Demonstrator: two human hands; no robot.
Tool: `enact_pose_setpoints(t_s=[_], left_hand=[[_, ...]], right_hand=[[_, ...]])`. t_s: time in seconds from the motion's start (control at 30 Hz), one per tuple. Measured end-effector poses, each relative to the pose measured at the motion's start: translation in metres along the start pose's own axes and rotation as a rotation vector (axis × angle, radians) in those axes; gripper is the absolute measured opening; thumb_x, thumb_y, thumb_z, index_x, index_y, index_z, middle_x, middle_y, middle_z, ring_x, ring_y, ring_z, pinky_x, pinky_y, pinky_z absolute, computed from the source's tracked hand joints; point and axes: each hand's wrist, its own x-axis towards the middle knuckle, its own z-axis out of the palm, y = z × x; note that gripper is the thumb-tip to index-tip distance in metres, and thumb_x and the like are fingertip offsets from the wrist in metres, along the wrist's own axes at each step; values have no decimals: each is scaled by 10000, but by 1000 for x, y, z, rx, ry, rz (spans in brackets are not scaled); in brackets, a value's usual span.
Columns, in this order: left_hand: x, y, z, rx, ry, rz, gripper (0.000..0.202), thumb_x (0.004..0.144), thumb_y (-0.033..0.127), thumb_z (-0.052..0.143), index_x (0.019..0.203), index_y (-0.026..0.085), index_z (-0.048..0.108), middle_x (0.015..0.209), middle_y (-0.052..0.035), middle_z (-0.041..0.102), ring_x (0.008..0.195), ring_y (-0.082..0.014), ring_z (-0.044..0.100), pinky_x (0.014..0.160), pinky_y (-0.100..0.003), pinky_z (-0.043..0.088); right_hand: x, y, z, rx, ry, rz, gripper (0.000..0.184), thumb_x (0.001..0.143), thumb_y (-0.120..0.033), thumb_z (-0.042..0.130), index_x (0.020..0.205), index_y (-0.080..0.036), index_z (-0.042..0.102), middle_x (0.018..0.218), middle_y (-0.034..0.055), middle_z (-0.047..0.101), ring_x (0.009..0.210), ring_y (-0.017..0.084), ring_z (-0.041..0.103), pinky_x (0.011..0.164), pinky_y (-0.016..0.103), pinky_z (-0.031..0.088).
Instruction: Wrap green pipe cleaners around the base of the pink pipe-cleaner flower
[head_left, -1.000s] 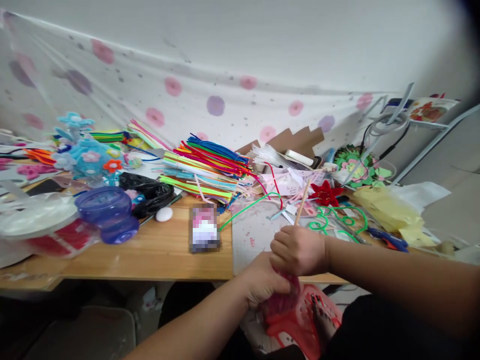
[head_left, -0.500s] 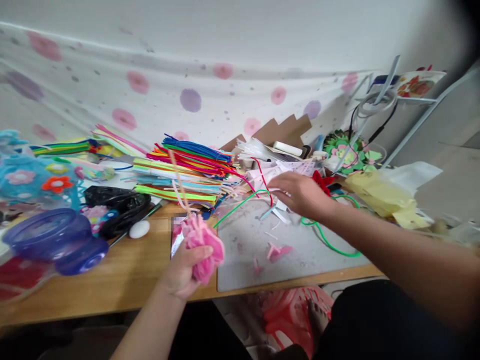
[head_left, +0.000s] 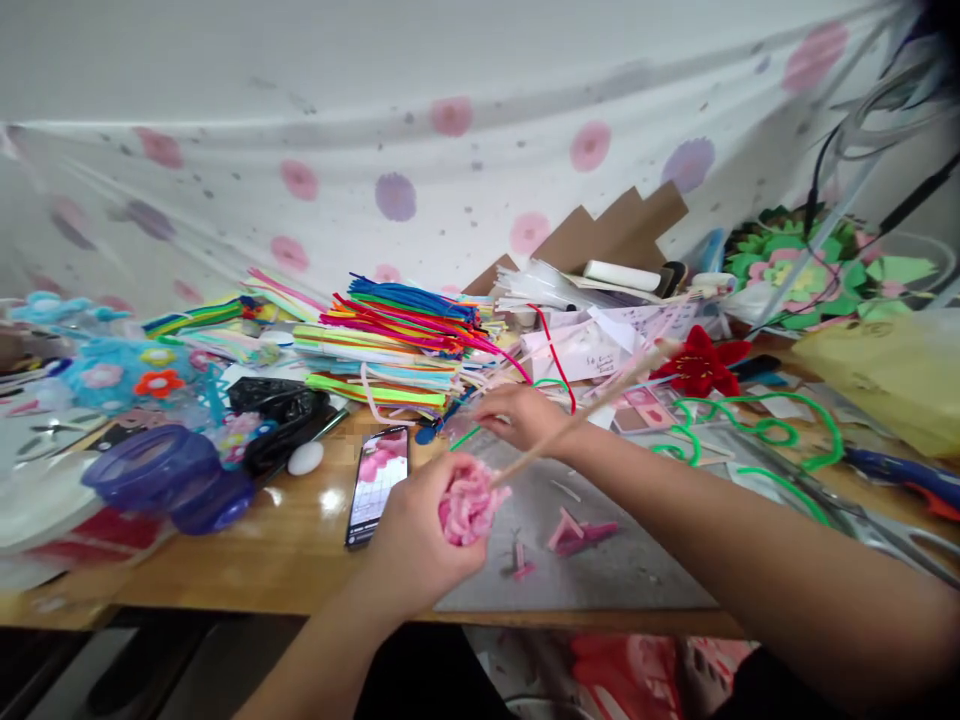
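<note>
My left hand [head_left: 427, 525] is closed around a pink fuzzy flower [head_left: 469, 505] over the front of the table. A thin beige stick [head_left: 577, 425] runs from the flower up to the right, passing in front of my right forearm. Behind the flower, my right hand [head_left: 521, 415] reaches over the grey mat, fingers stretched left and slightly bent, with nothing visible in them. It covers part of a green pipe cleaner [head_left: 463, 438]. A red pipe cleaner [head_left: 553, 350] stands just behind this hand. Pink scraps [head_left: 577, 535] lie on the grey mat [head_left: 630, 590].
Bundles of coloured pipe cleaners [head_left: 405, 340] are piled at the back. A phone [head_left: 379, 485] lies left of my left hand, near a white egg-shaped piece [head_left: 306, 458] and a purple plastic container [head_left: 169, 475]. To the right are a red flower [head_left: 701, 362], curled green pipe cleaners [head_left: 772, 430] and scissors [head_left: 892, 535].
The view has swung right. My left hand has turned the flower, so its stick now points up to the right. My right hand has moved left, nearer the pipe cleaner bundles.
</note>
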Motion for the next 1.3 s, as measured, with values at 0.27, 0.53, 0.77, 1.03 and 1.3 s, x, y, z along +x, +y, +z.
enact_pose_setpoints(t_s=[0.27,0.53,0.77,1.03,1.3], left_hand=[[-7,30,31,-68,-278,149,548,555,116,704,1075,239,582,909,-25,672,781,-221,615,703,-304,463],[-17,57,63,-151,-419,177,484,594,167,698,1054,217,555,893,-13,665,728,-183,615,659,-269,468],[-21,56,73,115,-305,319,944,562,117,724,1383,276,284,1248,-73,579,1044,-257,578,899,-348,436],[-24,60,79,176,-182,474,966,627,238,754,1403,297,182,1273,-76,559,1073,-251,582,910,-334,456],[-33,57,78,-45,-267,332,919,540,75,659,1349,315,296,1165,-28,613,982,-226,617,849,-336,505]], right_hand=[[-75,-46,-58,694,100,-114,194,854,-286,605,1005,-203,695,855,27,600,793,117,584,703,256,496],[-120,-53,-58,444,359,-166,199,907,-301,518,895,-193,685,829,33,556,746,112,561,647,242,467],[-152,-47,-89,386,430,79,85,876,-236,570,818,-183,604,754,32,603,714,137,579,668,277,469],[-160,-69,-89,491,208,-31,282,858,-30,451,1012,-150,655,974,92,627,907,133,590,781,256,488],[-157,-79,-64,597,132,92,259,849,-60,492,983,-175,681,970,77,594,904,136,583,795,265,481]])
